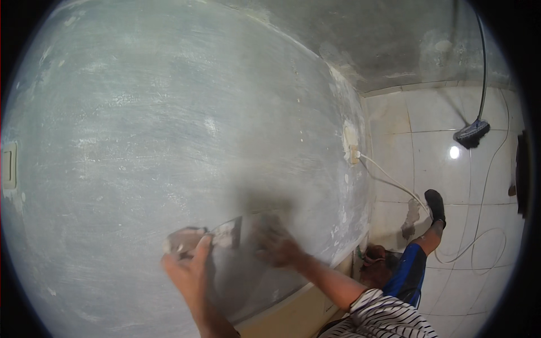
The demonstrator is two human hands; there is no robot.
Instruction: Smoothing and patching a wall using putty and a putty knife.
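My left hand (189, 262) is closed around the handle of a putty knife (228, 234), its thumb on top. The knife's flat blade points right, and pale filler coats part of it. To its right, my right hand (276, 242) is at the grey, patchily plastered wall (158, 129), smeared by motion. A blurred dark olive patch lies just beyond its fingers; I cannot tell whether it is a tool or a shadow. The fingers of that hand are too smeared to show whether they grip anything.
A socket (354, 154) with a plugged-in white cable (394, 179) sits near the wall's right edge. The cable runs onto the white tiled floor (389, 112). A long-handled broom (472, 133) stands at upper right. A switch (9, 165) is far left. My dark-shod foot (435, 205) is at right.
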